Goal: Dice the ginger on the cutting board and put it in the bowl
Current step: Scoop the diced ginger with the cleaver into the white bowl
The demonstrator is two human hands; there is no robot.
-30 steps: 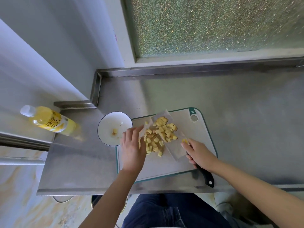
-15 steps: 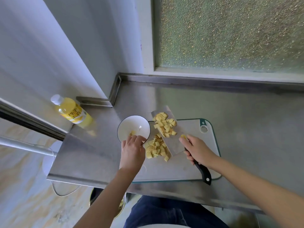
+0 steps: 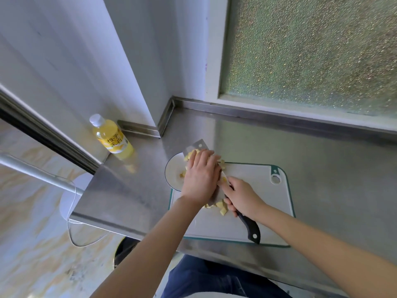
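Overhead, one knife (image 3: 250, 225) in right hand (image 3: 241, 197), left hand (image 3: 199, 175) flat over ginger dice (image 3: 222, 208), one bowl (image 3: 173, 173).

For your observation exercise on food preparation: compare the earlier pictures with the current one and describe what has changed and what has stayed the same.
The right hand has carried the knife, loaded with diced ginger, from the cutting board over to the bowl. The left hand has moved onto the blade, pushing cubes off. Some ginger remains on the board. The right hand's grip on the handle, the bowl, the board and the yellow bottle are unchanged.
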